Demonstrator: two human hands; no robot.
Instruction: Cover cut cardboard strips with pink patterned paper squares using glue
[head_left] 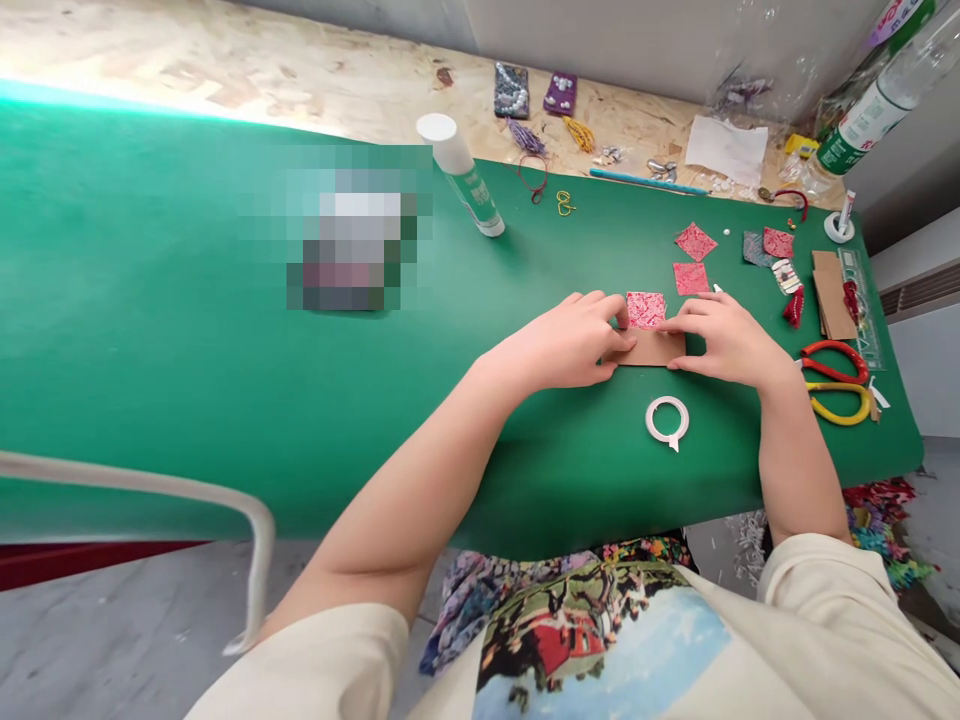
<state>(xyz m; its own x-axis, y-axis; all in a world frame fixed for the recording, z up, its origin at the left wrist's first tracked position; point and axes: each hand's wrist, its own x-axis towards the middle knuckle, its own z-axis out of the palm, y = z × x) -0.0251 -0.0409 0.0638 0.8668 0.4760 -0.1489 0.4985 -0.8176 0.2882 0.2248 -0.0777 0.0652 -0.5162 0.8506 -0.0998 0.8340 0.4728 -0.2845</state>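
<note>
A brown strip of cardboard (649,349) lies between my hands on the green tabletop. At its far edge sits a red-and-white patterned fabric square (646,310). My left hand (581,338) has curled fingers on the cardboard's left end, with a fingertip at the fabric's left side. Gripping the right end, my right hand (721,335) has its thumb at the near corner and its index finger by the fabric's lower right corner. Just nearer me is a roll of white tape (648,426). Two more red patterned squares (695,242) lie beyond my right hand.
Red-and-yellow-handled scissors (835,349), cardboard strips (831,295) and a clear ruler (862,320) lie at the right. A white-capped spray can (471,185) stands farther back. Tasselled patches (511,92), a blue pencil (649,181) and a bottle (862,125) line the far edge.
</note>
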